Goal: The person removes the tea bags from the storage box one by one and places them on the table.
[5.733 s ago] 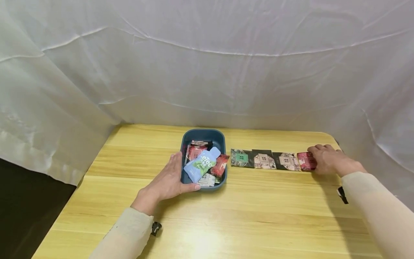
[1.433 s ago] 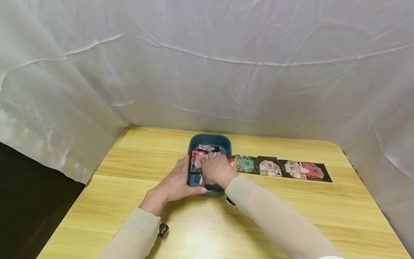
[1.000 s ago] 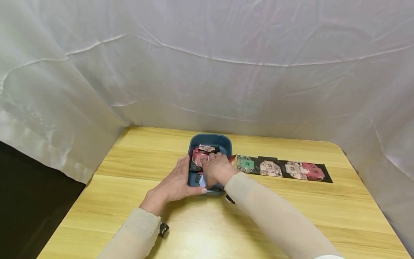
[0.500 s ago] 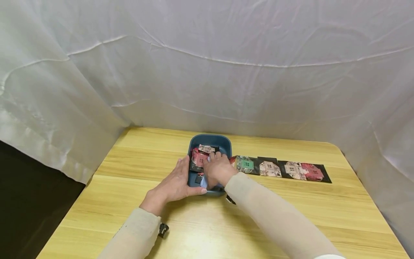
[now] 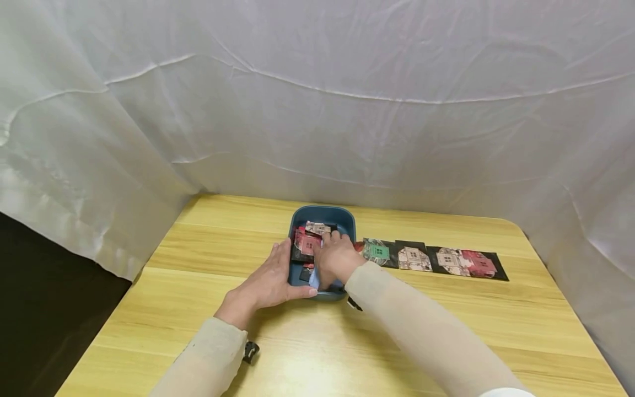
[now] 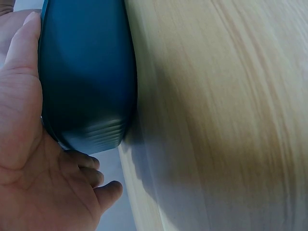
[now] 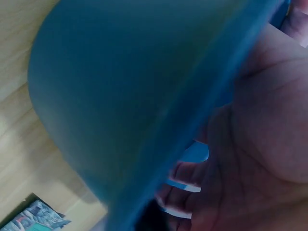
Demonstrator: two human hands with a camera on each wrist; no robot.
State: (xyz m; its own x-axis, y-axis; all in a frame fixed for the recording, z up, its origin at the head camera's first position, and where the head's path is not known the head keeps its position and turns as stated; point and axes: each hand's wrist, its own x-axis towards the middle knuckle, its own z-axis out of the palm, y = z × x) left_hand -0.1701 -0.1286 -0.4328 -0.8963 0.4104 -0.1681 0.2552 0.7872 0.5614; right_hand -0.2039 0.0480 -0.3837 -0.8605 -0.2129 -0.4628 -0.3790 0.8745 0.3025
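A dark blue plastic bin (image 5: 321, 210) stands on the table and holds several printed sachets, among them a red-and-pink sachet (image 5: 306, 246) and a pale floral sachet (image 5: 317, 227). My left hand (image 5: 270, 277) rests against the bin's near left corner, fingers straight along the left side and thumb along the near rim; in the left wrist view its palm faces the bin wall. My right hand (image 5: 336, 259) reaches inside, fingers bent down over a light blue pouch (image 5: 313, 278) that is mostly hidden beneath it. The right wrist view shows curled fingers behind the bin's rim.
Right of the bin, several sachets lie in a row: a green-labelled sachet (image 5: 379, 252), a beige-labelled sachet (image 5: 414, 256), another beige one (image 5: 448, 259) and a pink-labelled sachet (image 5: 482, 264). Behind the wooden table (image 5: 421, 331) hangs a pale curtain (image 5: 347, 138).
My right hand has left the pink-labelled sachet at the row's right end and moved left into the bin, over the pouch. Lately it shifts only slightly; my left hand stays on the bin.
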